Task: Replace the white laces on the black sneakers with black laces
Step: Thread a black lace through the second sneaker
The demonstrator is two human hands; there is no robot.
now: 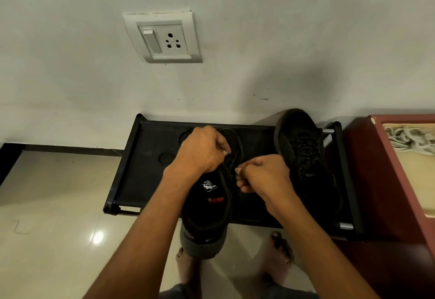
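The left hand (pixel 202 151) and right hand (pixel 263 176) each pinch the black lace (pixel 229 169) over the near sneaker (pixel 207 204) on the rack (pixel 146 181); pull both ends evenly, snug, not hard; the other sneaker (pixel 303 152) looks laced already.

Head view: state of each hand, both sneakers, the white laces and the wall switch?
Left hand: pinching black lace.
Right hand: pinching black lace.
Near sneaker: on rack, heel overhanging, being laced.
Far sneaker: on rack, black-laced.
White laces: heaped in red box.
Switch: position unclear.
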